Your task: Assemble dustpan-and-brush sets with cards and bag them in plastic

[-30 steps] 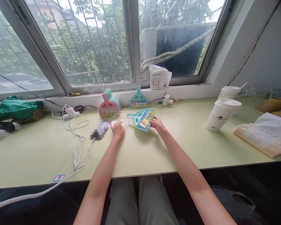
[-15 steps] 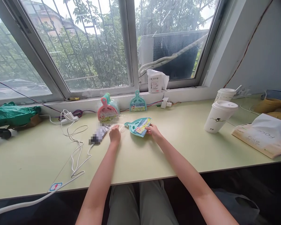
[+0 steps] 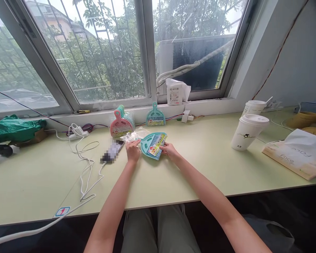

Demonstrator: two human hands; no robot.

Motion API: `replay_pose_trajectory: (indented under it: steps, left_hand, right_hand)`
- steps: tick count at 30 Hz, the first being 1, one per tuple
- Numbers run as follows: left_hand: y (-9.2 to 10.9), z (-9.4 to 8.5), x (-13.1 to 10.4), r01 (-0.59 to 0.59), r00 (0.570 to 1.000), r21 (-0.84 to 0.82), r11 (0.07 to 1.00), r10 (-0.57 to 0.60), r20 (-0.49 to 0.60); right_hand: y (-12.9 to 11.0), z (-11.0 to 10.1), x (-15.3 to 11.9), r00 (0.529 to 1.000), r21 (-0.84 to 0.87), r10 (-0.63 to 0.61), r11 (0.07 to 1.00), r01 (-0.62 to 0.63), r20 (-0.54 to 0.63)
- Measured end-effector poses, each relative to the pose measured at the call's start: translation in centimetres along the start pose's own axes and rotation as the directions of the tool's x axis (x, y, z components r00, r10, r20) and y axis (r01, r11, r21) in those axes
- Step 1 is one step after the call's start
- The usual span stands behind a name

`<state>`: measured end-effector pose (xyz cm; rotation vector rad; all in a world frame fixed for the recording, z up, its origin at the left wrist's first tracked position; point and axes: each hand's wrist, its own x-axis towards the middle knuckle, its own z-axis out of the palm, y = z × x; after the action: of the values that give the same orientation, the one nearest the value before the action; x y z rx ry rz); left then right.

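A teal mini dustpan [image 3: 146, 143] with a blue-bristled brush and a printed label card [image 3: 157, 144] is held tilted just over the table. My right hand [image 3: 170, 150] grips its wide edge, thumb on the card side and fingers partly hidden beneath. At the handle end, my left hand [image 3: 133, 151] is closed on a crumpled clear plastic bag [image 3: 134, 135], with its fingertips by the handle tip. Whether those fingers also touch the handle is hard to tell. A phone [image 3: 112, 151] on a white cable lies left of my left hand.
By the window sill stand a row of packaged dustpans, a pink one [image 3: 121, 123] in front, and a single teal dustpan [image 3: 155, 115]. White cables [image 3: 85, 168] trail over the left side. Paper cups [image 3: 249, 131] and a tissue pack [image 3: 292, 154] stand at right.
My left hand has moved right, up to the dustpan's handle, bringing the plastic bag with it. The dustpan and my right hand have shifted slightly left.
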<state>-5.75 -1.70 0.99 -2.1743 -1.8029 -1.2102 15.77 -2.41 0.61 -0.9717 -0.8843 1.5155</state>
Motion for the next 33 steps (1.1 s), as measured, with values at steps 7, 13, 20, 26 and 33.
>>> replay_pose_trajectory:
  steps: [7,13,20,26,33]
  left_hand:
    - [3.3,-0.7,-0.6,0.073,0.985,-0.077,0.994,-0.084,-0.152]
    - [4.4,-1.4,0.0,0.398,0.724,-0.535,0.745,-0.613,-0.316]
    - [1.6,0.6,0.9,0.428,0.736,-0.902,-0.063,-0.555,0.388]
    - [0.2,0.5,1.1,0.497,0.710,-0.858,0.132,-0.630,0.315]
    - [-0.2,-0.7,1.4,0.440,0.770,-0.898,-0.012,-0.509,0.384]
  right_hand:
    - [1.3,1.1,0.1,0.995,0.133,-0.084,0.987,0.091,-0.057]
    - [1.0,1.7,-0.6,0.977,0.219,-0.202,0.953,0.211,-0.064]
    - [-0.3,1.4,-1.1,0.976,0.196,-0.213,0.956,0.216,-0.039]
    - [-1.1,0.9,-1.0,0.972,0.096,-0.231,0.968,0.233,-0.031]
    - [-1.1,-0.1,-0.3,0.966,-0.026,-0.255,0.967,0.254,-0.034]
